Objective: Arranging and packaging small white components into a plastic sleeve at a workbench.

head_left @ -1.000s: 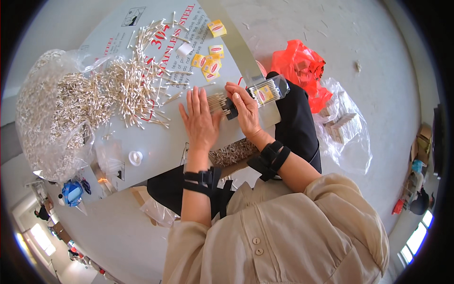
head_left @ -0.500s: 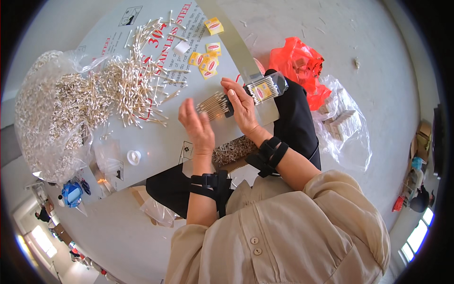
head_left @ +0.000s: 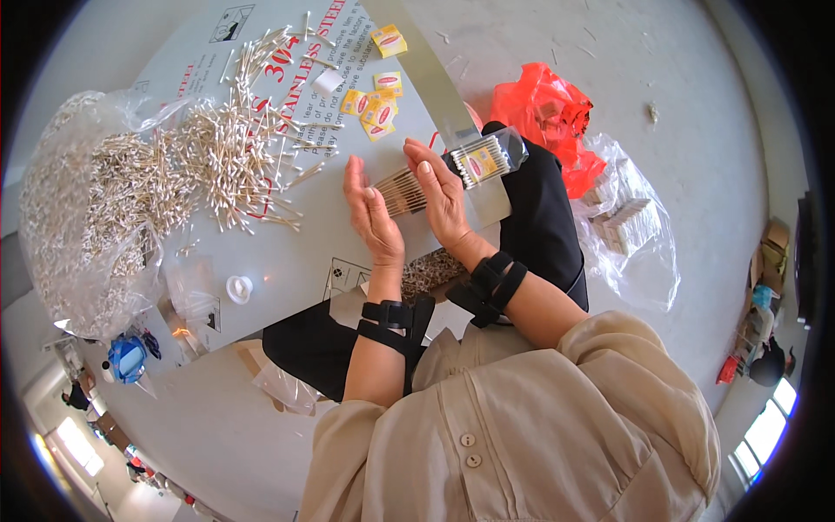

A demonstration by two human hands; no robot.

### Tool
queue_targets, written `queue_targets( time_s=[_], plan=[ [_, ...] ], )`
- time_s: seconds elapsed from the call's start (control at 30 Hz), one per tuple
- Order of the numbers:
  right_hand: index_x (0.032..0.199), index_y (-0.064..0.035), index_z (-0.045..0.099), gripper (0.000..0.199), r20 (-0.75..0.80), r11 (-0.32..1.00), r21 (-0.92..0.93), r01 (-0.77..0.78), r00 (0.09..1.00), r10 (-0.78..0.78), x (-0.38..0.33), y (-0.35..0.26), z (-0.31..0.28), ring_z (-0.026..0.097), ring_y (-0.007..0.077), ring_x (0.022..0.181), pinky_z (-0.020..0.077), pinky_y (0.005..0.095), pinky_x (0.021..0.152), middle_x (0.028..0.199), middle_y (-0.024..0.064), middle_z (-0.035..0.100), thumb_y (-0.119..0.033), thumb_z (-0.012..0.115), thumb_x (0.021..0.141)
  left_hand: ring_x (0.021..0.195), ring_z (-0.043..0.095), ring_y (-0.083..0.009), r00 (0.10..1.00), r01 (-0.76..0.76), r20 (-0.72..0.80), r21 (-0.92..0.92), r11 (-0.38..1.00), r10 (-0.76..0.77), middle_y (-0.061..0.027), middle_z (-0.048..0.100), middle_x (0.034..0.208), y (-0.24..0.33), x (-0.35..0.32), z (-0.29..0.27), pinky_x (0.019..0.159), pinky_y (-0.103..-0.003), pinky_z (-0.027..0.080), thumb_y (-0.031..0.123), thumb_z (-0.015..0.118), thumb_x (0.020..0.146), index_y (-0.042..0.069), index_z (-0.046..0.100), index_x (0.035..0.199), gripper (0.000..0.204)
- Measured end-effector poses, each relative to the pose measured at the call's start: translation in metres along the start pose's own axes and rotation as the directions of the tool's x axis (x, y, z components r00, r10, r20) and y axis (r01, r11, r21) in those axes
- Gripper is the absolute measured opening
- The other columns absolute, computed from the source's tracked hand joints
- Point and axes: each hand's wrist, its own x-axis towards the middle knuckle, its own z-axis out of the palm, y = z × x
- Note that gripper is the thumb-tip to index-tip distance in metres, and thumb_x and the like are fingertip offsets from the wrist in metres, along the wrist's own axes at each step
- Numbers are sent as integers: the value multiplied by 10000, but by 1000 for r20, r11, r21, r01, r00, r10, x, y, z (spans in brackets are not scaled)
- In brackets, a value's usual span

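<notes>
A row of cotton swabs (head_left: 399, 192) lies side by side between my two hands. My left hand (head_left: 374, 216), fingers straight and palm turned inward, is against the left ends of the row. My right hand (head_left: 441, 196) is also stretched out flat, at the row's right end. Just beyond it, a clear packet (head_left: 481, 162) of swabs with a yellow label card sticks out over the table's edge, near my dark-clothed leg. The undersides of both palms are hidden.
Loose swabs (head_left: 228, 157) are heaped on the table (head_left: 296, 270), spilling from a big clear bag (head_left: 61, 200). Yellow cards (head_left: 379, 110) lie at the far side, near a white cap (head_left: 328, 83). A red bag (head_left: 541, 104) and a clear bag of packets (head_left: 628, 222) rest on the floor at right.
My left hand has moved right and come up against the ends of the swab row. My right hand has stayed nearly in place.
</notes>
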Motion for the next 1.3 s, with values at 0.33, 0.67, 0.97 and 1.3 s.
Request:
queue_targets(
  time_s=[0.33, 0.67, 0.97, 1.3],
  plan=[
    [1309, 55, 524, 429, -91, 988, 142, -61, 993, 74, 16, -9, -25, 505, 227, 1271, 387, 338, 1103, 1335, 143, 545, -270, 452, 1040, 1399, 331, -315, 999, 28, -41, 30, 999, -26, -197, 345, 1502, 4, -9, -32, 1159, -446, 240, 331, 380, 1029, -6, 354, 1454, 543],
    [1170, 47, 620, 288, -91, 999, -39, -11, 996, 7, -6, -15, -29, 561, 137, 1078, 442, 266, 964, 1203, 72, 618, -164, 565, 983, 1482, 148, -307, 861, -377, 487, 805, 458, -148, -159, 190, 1590, 21, -25, -24, 1182, -542, 89, 472, 615, 872, 32, 228, 1511, 867],
    [953, -15, 645, 117, 105, 787, -597, 155, 988, -115, -12, -24, -42, 650, 285, 833, 511, 333, 730, 912, 134, 639, -21, 609, 842, 1488, 124, -306, 885, -346, 450, 807, 479, -118, -159, 182, 1592, 26, -29, -24, 1177, -561, 82, 485, 659, 829, 45, 187, 1521, 946],
    [836, -73, 636, 29, 262, 557, -751, 355, 934, -242, -20, -26, -41, 617, 338, 722, 501, 416, 614, 781, 101, 565, -54, 622, 819, 1487, 127, -305, 877, -357, 456, 828, 432, -149, -142, 178, 1592, 16, -31, -19, 1169, -573, 85, 529, 626, 835, 75, 180, 1521, 936]
  ],
)
